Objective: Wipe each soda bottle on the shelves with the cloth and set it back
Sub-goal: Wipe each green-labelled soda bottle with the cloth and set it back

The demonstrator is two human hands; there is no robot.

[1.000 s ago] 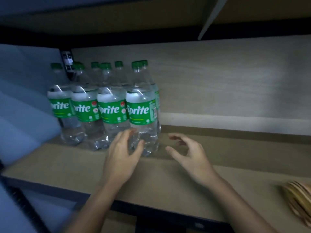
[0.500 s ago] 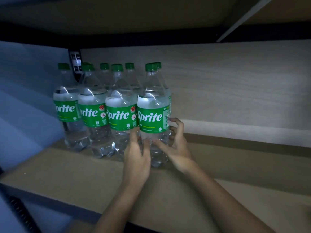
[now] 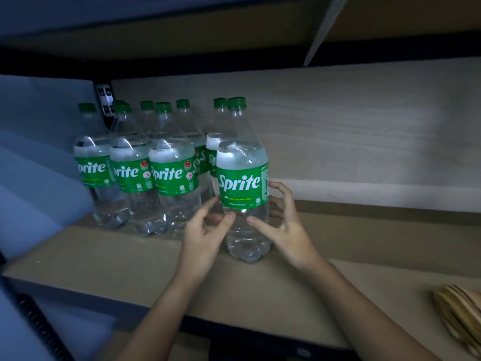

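A clear Sprite bottle [image 3: 243,162] with a green cap and label stands upright on the wooden shelf [image 3: 117,256], set apart to the right and front of the group. My left hand [image 3: 205,238] grips its lower body from the left, thumb on the front. My right hand [image 3: 286,230] grips it from the right, fingers curled round the back. Several other Sprite bottles [image 3: 171,162] stand in rows at the shelf's back left. A striped tan cloth [image 3: 460,313] lies at the right edge of the shelf, held by neither hand.
The upper shelf board [image 3: 182,35] hangs low overhead. A pale back panel [image 3: 351,126] closes the rear. A blue side wall [image 3: 33,165] is on the left. A dark shelf front rail [image 3: 104,303] runs along the near edge.
Both hands reached in and took hold of the front right bottle. The bottle has come forward and right, away from the row.
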